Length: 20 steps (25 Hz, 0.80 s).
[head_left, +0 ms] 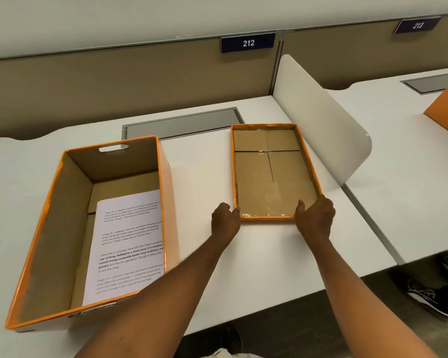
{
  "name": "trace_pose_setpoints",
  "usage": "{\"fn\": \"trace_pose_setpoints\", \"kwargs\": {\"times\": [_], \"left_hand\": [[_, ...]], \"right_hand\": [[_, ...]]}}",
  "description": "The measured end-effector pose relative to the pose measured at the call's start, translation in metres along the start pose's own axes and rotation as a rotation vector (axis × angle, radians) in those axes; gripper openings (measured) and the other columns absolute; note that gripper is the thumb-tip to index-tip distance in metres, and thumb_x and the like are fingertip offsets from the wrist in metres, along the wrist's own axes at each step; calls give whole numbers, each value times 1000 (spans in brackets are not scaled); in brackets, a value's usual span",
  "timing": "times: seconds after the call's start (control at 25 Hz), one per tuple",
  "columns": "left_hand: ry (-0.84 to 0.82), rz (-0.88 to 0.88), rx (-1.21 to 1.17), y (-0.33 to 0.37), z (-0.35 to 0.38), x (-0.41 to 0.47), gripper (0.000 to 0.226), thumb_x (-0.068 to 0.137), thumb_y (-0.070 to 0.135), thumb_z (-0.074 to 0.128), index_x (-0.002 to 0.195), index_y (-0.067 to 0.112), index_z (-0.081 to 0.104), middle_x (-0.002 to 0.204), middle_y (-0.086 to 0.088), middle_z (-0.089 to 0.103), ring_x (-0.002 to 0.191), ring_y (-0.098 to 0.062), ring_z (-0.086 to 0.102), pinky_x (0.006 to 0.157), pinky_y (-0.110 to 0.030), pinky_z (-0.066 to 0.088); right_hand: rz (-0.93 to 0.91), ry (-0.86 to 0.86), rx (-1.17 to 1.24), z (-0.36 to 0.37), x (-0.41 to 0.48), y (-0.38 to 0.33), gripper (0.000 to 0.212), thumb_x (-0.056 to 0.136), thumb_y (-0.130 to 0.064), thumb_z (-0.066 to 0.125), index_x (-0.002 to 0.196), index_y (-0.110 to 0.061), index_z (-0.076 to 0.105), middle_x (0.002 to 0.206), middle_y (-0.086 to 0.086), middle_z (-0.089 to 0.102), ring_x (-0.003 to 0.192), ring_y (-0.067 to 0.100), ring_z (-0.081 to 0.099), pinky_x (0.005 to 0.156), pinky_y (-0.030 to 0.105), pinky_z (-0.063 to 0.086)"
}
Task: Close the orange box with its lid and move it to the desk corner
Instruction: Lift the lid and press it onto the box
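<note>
An open orange box (50,241) stands on the left of the white desk, brown inside, with a printed sheet of paper (130,244) leaning in it. Its orange lid (272,174) lies upside down on the desk to the right, brown inner side up. My left hand (224,219) grips the lid's near left corner. My right hand (315,218) grips its near right corner, thumb inside the rim. The lid rests flat on the desk.
The white desk (205,192) has a grey cable hatch (181,124) behind the box and lid. A white rounded divider (321,120) stands just right of the lid. Tan partition panels run along the back. Another orange box (447,109) sits on the neighbouring desk.
</note>
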State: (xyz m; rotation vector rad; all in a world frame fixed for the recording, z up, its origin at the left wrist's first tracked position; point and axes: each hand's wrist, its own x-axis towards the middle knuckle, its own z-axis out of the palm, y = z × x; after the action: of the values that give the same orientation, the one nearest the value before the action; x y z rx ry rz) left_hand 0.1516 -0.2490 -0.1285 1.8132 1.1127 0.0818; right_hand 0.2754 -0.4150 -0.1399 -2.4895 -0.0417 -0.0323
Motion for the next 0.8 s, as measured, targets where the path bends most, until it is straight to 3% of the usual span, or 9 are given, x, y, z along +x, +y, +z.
{"fn": "trace_pose_setpoints", "kwargs": {"times": [0.08, 0.12, 0.16, 0.24, 0.4, 0.52, 0.64, 0.8], "left_hand": [[-9, -42, -37, 1, 8, 7, 41, 90, 31, 56, 118, 1, 54, 115, -11, 62, 107, -29, 57, 80, -27, 41], [-17, -48, -49, 1, 11, 10, 35, 90, 32, 57, 109, 3, 57, 103, -7, 63, 98, -28, 57, 75, -27, 41], [-17, -57, -43, 3, 12, 12, 27, 89, 33, 58, 92, 7, 58, 85, -2, 58, 86, -26, 53, 66, -26, 39], [-10, -59, -10, 5, 12, 15, 35, 85, 33, 61, 65, 14, 40, 63, 3, 39, 71, -24, 42, 50, -28, 28], [-24, -34, 84, 6, 5, 19, 27, 77, 14, 63, 68, 11, 38, 63, -4, 38, 62, -25, 36, 50, -29, 23], [-8, -56, 2, 15, -5, 18, 11, 71, 1, 49, 65, 9, 45, 61, -8, 40, 58, -24, 38, 54, -29, 29], [32, -50, -52, 25, -20, 16, 14, 73, -2, 45, 63, 8, 41, 59, -6, 37, 56, -22, 33, 53, -27, 24], [45, -23, -40, 38, -44, 7, 6, 78, 5, 53, 76, 9, 48, 72, -11, 42, 65, -25, 40, 58, -31, 28]], "right_hand": [[131, -14, -13, -2, 16, 13, 61, 87, -27, 57, 132, 7, 34, 134, 30, 38, 122, 45, 37, 99, 49, 35], [183, -20, -3, -3, 21, 17, 62, 87, -27, 57, 132, 7, 32, 136, 31, 34, 122, 46, 35, 99, 50, 34], [210, -24, 2, -3, 25, 20, 60, 87, -27, 56, 129, 9, 33, 134, 31, 35, 121, 46, 36, 99, 50, 34], [211, -39, 0, 0, 30, 24, 50, 89, -24, 54, 120, 12, 41, 125, 34, 43, 115, 47, 41, 98, 51, 36], [296, -9, 131, 3, 33, 21, 24, 88, -4, 43, 106, 9, 51, 113, 32, 52, 105, 48, 49, 89, 52, 43], [371, -7, 370, 2, 29, 14, 13, 91, -9, 37, 103, -6, 42, 103, 20, 55, 94, 39, 55, 76, 45, 47], [392, 20, 523, -3, 24, 0, 6, 92, -16, 39, 95, -11, 41, 88, 5, 50, 84, 32, 55, 72, 49, 52], [358, 119, 604, -16, 16, -26, 3, 89, -14, 40, 90, -14, 42, 82, -1, 49, 83, 30, 53, 67, 39, 43]]}}
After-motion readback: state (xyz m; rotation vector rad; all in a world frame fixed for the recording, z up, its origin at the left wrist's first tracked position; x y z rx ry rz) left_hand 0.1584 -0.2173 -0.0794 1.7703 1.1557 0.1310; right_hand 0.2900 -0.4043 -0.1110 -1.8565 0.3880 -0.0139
